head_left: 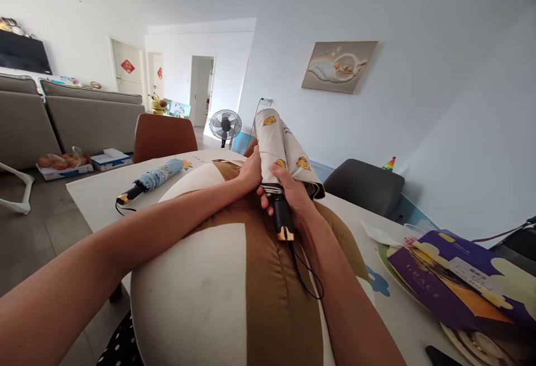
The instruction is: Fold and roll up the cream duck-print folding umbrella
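Note:
A white folding umbrella [270, 142] with small yellow cartoon prints stands tilted upward between my hands, its black and gold handle [283, 218] toward me. My right hand [291, 187] is wrapped round the lower canopy just above the handle, thumb on the front. Against the canopy's left side lies my left hand [252, 170]; its fingers go behind the cloth and are mostly hidden. Part of the canopy hangs loose on the right. A black wrist strap [307, 271] dangles from the handle. Beneath my forearms is a large brown and white cushion [201, 276].
A blue folded umbrella [157, 176] lies on the white table [98, 198] at left. Purple packaging [435, 282] is piled at right. A brown chair [165, 136] and a dark grey chair [364, 184] stand at the table; a fan [225, 126] stands beyond.

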Demonstrator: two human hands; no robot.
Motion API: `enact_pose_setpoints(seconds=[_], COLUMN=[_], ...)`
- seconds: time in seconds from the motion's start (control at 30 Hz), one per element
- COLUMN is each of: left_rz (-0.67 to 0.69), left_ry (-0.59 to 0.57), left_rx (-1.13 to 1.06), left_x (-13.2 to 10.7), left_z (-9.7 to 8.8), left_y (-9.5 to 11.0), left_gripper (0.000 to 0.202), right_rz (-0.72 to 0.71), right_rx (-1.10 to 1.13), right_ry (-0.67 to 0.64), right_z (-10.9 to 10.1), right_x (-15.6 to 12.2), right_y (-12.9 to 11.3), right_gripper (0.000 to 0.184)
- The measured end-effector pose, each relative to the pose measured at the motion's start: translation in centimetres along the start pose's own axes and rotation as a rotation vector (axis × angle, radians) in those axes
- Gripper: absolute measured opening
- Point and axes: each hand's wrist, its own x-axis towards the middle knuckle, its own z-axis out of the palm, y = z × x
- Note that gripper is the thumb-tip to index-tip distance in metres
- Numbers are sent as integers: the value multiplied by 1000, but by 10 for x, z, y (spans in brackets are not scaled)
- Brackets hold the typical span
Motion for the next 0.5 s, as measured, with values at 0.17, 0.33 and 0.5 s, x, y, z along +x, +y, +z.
enact_pose_setpoints(seconds=[0.17, 0.33, 0.5], left_rz=[60, 129, -171], left_ry=[-7, 57, -60], left_rx=[214, 317, -210], left_x=[-9, -11, -9], left_z=[-1, -4, 0], left_y=[12, 18, 17], left_gripper=[11, 6, 30], right_rz=[101, 96, 79], right_rx=[16, 96, 151], right_ry=[-95, -155, -165], right_z=[-5, -5, -4], right_x=[-1, -1, 0], right_y=[-1, -1, 0], right_gripper=[49, 48, 45])
